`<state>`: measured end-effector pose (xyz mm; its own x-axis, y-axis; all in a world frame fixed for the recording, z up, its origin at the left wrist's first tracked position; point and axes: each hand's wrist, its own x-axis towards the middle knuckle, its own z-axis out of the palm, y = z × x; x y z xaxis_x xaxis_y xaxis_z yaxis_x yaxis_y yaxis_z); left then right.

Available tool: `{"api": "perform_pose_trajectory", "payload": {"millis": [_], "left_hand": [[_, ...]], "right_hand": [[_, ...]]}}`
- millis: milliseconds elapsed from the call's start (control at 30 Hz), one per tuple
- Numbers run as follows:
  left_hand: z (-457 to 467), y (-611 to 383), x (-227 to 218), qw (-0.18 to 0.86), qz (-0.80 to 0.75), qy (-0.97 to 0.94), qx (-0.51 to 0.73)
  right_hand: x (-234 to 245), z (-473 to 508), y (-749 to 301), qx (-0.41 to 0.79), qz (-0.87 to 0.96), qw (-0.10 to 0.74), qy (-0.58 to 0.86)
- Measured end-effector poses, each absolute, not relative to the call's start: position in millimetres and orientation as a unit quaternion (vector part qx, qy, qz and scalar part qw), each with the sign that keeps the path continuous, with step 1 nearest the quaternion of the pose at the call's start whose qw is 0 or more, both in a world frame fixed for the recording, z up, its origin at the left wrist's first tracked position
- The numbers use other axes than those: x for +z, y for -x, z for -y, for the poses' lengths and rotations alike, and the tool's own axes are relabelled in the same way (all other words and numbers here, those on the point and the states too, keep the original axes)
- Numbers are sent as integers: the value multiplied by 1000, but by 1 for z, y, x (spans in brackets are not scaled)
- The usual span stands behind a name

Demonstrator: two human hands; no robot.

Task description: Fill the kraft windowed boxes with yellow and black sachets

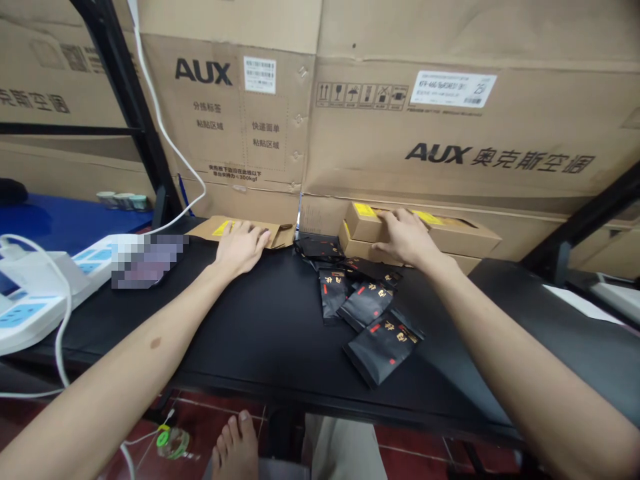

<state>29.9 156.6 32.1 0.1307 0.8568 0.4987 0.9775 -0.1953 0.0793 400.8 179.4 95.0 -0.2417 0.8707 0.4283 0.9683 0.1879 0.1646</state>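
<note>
My left hand point(241, 247) lies palm down with its fingers stretched out on a flattened cardboard box point(207, 230) with a yellow label. At the back right, my right hand point(407, 237) grips the upper cardboard box point(463, 233) of a stack, fingers over its top and thumb at the front. This box has yellow labels and a dark opening in its top. Beneath it is another cardboard box point(353, 248), partly hidden by my hand. Between my hands and nearer to me lie several black sachets point(367, 305) with gold characters and red marks, some overlapping.
A white power strip point(35, 310) with plugs and cables and a blurred-out phone-like object point(149, 261) are at left on the black table point(240, 333). Large cardboard sheets point(360, 147) stand behind. Black metal posts point(123, 100) slant at both sides. A bottle point(173, 442) is on the floor.
</note>
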Motion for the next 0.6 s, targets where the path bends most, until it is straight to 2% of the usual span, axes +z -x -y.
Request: {"api": "perform_pose_trajectory", "payload": {"millis": [200,300,400,500,600], "left_hand": [[-146,-40,42,155,595,741,-271],[-137,-58,48,117,540,762,-338],[-128,-89,50,-24,458,769,-446],[-119,-122,51,-264,420,682,-538],[-111,-140,56,-452,350,569,-591]], "right_hand": [[77,-181,-410,-257,752,223,565],[74,-174,-414,-265,752,258,545],[76,-158,-410,-260,768,274,517],[81,-134,-395,-271,787,287,474],[84,-108,-375,-294,805,296,422]]}}
